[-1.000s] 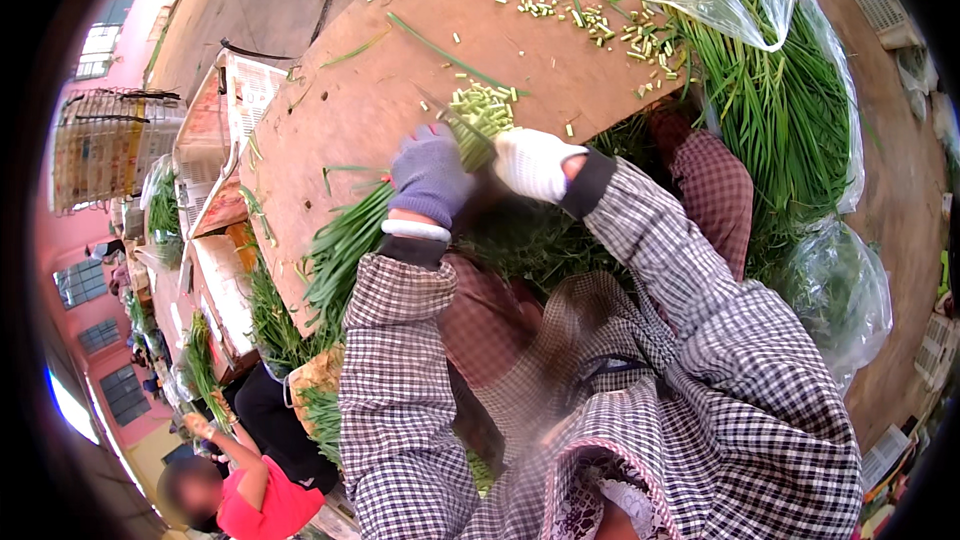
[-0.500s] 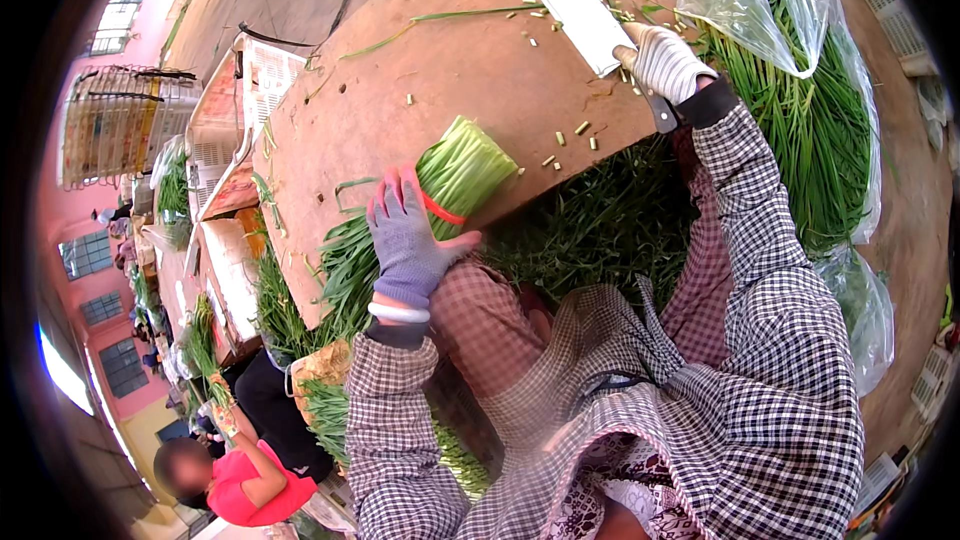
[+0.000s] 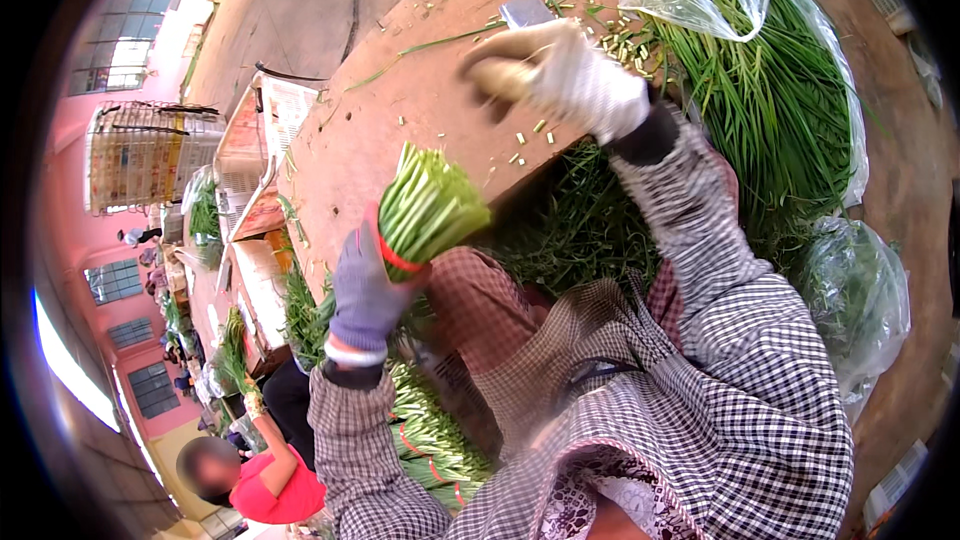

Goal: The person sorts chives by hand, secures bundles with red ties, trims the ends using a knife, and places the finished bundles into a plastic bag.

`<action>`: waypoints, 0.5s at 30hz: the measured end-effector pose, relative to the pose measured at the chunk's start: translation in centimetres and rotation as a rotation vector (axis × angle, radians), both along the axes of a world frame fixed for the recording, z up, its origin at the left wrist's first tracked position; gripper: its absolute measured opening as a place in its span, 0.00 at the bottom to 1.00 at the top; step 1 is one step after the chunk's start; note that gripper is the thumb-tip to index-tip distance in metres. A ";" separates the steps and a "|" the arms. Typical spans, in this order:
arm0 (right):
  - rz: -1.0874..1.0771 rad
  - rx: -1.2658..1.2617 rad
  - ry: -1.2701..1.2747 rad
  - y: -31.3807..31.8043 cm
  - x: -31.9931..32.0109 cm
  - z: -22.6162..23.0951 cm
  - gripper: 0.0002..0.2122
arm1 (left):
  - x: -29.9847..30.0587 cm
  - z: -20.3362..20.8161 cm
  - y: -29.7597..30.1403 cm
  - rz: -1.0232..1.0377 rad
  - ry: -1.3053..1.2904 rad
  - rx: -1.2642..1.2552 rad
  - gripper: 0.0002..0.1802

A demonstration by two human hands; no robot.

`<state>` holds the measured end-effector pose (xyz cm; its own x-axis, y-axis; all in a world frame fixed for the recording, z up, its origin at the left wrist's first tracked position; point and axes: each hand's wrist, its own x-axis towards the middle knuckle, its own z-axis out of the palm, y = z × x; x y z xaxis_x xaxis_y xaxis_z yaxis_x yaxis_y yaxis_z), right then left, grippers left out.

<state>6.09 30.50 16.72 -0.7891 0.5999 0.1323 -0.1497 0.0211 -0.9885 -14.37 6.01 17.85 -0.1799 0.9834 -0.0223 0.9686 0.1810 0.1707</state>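
My left hand (image 3: 365,285), in a purple-grey glove with pink fingertips, is closed round a bunch of chives (image 3: 430,202) bound with a red band. Its cut stalk ends face up and away from me, and the bunch is tilted above the near left edge of the board (image 3: 390,90). Over the board's right part is my right hand (image 3: 560,75), in a striped white glove with tan fingertips. Motion smears its fingers. Just beyond it lies the blade of a broad knife (image 3: 525,10); its handle is hidden behind the hand.
A clear plastic bag of long green chives (image 3: 765,70) stands at the right. Dark green leaves (image 3: 585,210) lie below the board's edge. Several banded bunches (image 3: 435,430) are stacked by my left forearm. Cut stalk bits litter the board. A person in a pink shirt (image 3: 275,480) sits at left.
My left hand has lifted the bunch off the board and turned it more upright. My right hand has left the knife and swung leftward. The knife stays on the board.
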 end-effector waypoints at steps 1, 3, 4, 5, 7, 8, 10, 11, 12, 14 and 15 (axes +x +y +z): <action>0.078 -0.092 0.106 -1.7 -0.3 0.8 0.11 | 1.3 0.3 -0.9 0.003 0.026 0.023 0.55; 0.047 0.163 0.118 -6.1 -2.5 -4.5 0.08 | 4.0 1.6 -2.7 -0.010 0.003 0.071 0.55; -0.032 0.439 0.023 -7.7 -3.1 -11.6 0.08 | 5.4 1.9 -3.6 0.010 0.016 0.034 0.55; -0.092 0.707 -0.070 -9.2 -2.7 -17.1 0.07 | 5.9 0.7 -5.7 0.070 0.012 -0.028 0.55; 0.059 0.614 -0.428 -11.3 1.6 -19.2 0.08 | 6.6 -1.6 -8.8 0.072 0.017 0.035 0.55; 0.005 0.623 -0.389 -10.3 3.2 -18.8 0.09 | 7.0 -2.0 -8.7 0.102 -0.018 0.072 0.54; -0.057 0.437 -0.284 -9.5 5.4 -14.6 0.10 | 7.9 -1.7 -8.5 0.129 -0.053 0.100 0.53; -0.070 0.267 -0.215 -8.9 5.3 -11.2 0.10 | 7.9 -1.7 -8.5 0.134 -0.063 0.113 0.53; 0.024 0.102 -0.079 -8.8 5.4 -7.6 0.09 | 7.8 -1.7 -8.7 0.139 -0.078 0.118 0.53; 0.211 -0.160 0.105 -10.3 5.8 -2.1 0.09 | 8.0 -1.6 -8.6 0.162 -0.062 0.112 0.52; 0.315 -0.252 0.160 -11.4 5.6 -0.7 0.09 | 8.0 -1.6 -8.6 0.163 -0.066 0.117 0.52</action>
